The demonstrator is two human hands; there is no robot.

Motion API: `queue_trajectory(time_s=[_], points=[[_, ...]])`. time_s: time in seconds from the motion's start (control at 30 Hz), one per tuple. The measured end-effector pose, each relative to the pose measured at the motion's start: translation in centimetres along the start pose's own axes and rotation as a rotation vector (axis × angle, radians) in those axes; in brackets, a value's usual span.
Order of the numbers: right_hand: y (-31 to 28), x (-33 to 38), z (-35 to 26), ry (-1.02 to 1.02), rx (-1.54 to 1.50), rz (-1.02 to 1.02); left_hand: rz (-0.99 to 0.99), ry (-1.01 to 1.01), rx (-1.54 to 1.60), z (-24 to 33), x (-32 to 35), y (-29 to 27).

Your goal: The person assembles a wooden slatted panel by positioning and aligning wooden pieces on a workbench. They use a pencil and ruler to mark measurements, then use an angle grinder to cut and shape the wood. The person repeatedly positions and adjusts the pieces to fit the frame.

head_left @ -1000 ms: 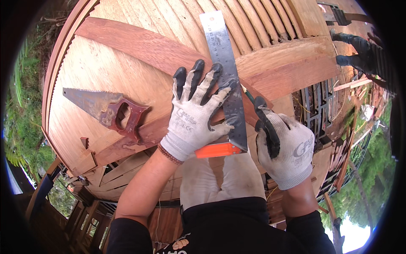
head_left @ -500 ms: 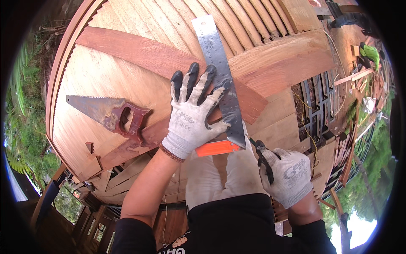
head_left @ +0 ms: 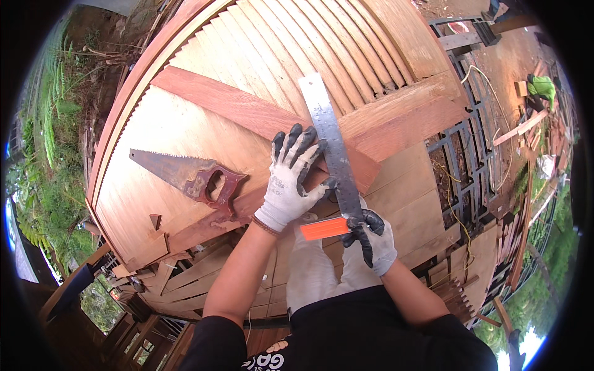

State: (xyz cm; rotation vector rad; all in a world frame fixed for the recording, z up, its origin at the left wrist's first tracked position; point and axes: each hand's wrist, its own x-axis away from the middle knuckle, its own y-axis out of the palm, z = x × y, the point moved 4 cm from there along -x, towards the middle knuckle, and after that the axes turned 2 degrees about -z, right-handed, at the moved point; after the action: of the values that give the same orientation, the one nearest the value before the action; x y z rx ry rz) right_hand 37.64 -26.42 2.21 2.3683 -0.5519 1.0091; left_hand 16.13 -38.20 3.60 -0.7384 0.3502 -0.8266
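Note:
A try square with a steel blade [head_left: 334, 145] and an orange stock [head_left: 324, 229] lies across a reddish-brown board [head_left: 232, 102]. My left hand [head_left: 291, 179], in a white glove with dark fingertips, lies flat on the board with fingers spread. Its thumb and fingertips are against the blade's left side. At the corner where blade and stock meet, my right hand [head_left: 371, 238], gloved the same way, has its fingers curled around the square. Whether it also holds a thin marking tool is hidden. A handsaw [head_left: 185, 176] with a reddish handle rests left of my left hand.
Under the board is a large wooden panel with slats [head_left: 266, 46] and a curved rim. Small wood offcuts [head_left: 154, 221] lie at its lower left. Dark metal framing [head_left: 461, 151] and a yellow cord [head_left: 455, 213] are at right. Further right, wood pieces are piled near a green item [head_left: 542, 88].
My right hand has moved left and up, from beside the square to its corner, where a thin tool showed in its fingers before. My left hand stays by the blade; the view has shifted.

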Motion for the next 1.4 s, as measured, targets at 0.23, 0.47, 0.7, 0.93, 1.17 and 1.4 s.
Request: queue_trajectory(time_s=[0.23, 0.47, 0.7, 0.93, 1.17, 1.4], points=[[-7.8, 4.7, -10.6, -0.407, 0.406, 0.251, 0.735, -0.708, 0.755, -4.6, 1.6, -2.9], [-4.1, -11.9, -20.4, -0.647, 0.646, 0.017, 0.569, -1.169, 0.338, -7.0, -2.5, -4.2], [-3.5, -23.2, -21.2, -0.629, 0.827, -0.135, 0.822, -0.979, 0.795, -7.9, -1.3, -1.8], [-0.8, -19.4, -19.9, -1.000, 1.530, 0.064, 0.937, -0.611, 1.290, -3.3, 5.8, -0.2], [6.6, -11.2, -18.2, -1.225, 1.459, 0.261, 1.070, -0.570, 1.378, 0.1, 23.9, -4.5], [21.9, 5.2, 5.2, -0.980, 1.471, -0.846, 1.341, -0.485, 1.423, -3.4, 33.0, -2.4]])
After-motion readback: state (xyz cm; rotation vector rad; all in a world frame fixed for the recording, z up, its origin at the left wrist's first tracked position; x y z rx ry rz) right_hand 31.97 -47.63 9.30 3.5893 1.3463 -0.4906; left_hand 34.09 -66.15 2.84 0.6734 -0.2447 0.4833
